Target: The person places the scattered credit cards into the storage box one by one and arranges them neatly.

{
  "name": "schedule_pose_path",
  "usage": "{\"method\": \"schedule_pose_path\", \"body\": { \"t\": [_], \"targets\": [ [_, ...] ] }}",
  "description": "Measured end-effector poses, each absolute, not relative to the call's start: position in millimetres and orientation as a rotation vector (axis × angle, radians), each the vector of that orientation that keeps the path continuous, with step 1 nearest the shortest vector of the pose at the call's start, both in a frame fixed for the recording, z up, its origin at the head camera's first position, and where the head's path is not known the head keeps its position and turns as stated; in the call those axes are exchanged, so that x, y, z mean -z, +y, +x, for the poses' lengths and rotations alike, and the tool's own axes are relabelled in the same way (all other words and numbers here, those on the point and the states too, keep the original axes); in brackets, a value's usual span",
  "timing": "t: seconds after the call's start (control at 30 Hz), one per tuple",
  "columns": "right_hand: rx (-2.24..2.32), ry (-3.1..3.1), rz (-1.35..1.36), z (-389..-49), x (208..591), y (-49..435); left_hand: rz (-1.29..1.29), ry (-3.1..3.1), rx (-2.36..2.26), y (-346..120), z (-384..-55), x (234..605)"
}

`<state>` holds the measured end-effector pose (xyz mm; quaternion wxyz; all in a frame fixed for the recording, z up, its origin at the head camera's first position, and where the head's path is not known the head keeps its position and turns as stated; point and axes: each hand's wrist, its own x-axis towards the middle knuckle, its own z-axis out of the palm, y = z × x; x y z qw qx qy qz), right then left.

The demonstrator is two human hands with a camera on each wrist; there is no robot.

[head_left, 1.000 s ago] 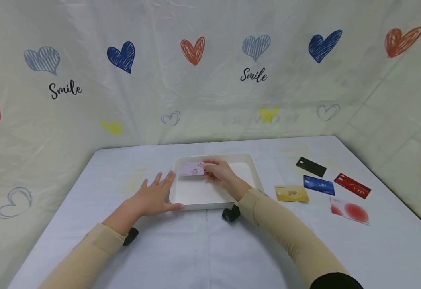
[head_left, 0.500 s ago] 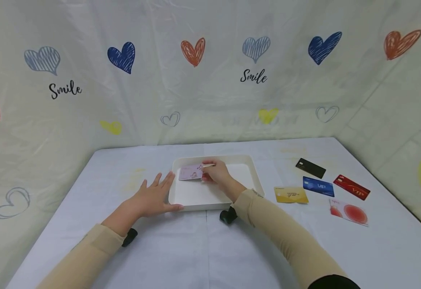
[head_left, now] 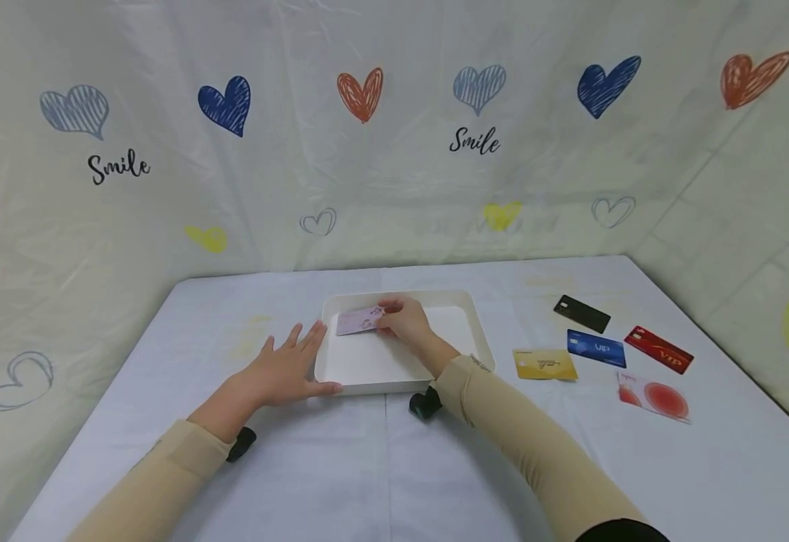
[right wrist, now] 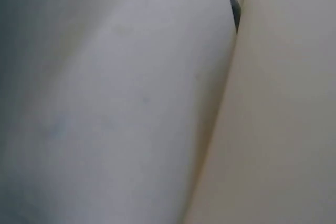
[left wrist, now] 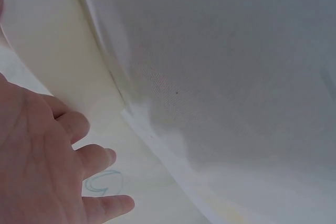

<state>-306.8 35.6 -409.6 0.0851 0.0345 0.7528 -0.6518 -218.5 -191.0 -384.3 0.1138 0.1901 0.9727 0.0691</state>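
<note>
A shallow white tray (head_left: 394,388) lies on the table in the head view. Inside it, toward the back left, is a pale pink card (head_left: 357,321) with a flower-like print. My right hand (head_left: 408,322) reaches over the tray and pinches the card's right end between thumb and fingers. At the tray's left side, my left hand (head_left: 279,371) has its fingers spread, with thumb and fingertips at the rim. The left wrist view shows the left palm (left wrist: 37,156) and fingers beside the tray's pale wall. No hand appears in the right wrist view.
Several cards lie to the right of the tray: a black card (head_left: 582,313), a blue card (head_left: 596,348), a red card (head_left: 659,349), a gold card (head_left: 545,364) and a white card with red circles (head_left: 655,397). Behind the white-covered table (head_left: 340,467) hangs a heart-printed sheet (head_left: 394,173).
My right hand has lowered the pink card slightly into the tray and tilted it, its right end now a little higher in view. The left hand has stayed in place.
</note>
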Motion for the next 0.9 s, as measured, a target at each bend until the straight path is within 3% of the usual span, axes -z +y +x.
{"method": "schedule_pose_path", "body": {
  "t": [0.6, 0.9],
  "targets": [
    [1.171, 2.794, -0.281, -315.2, 413.7, 25.9, 0.573, 2.854, -0.207, -189.8, -216.8, 381.4],
    [0.816, 2.894, -0.399, -301.9, 407.0, 18.4, 0.574, 2.856, -0.213, -190.7, -216.9, 381.6]
  ]
}}
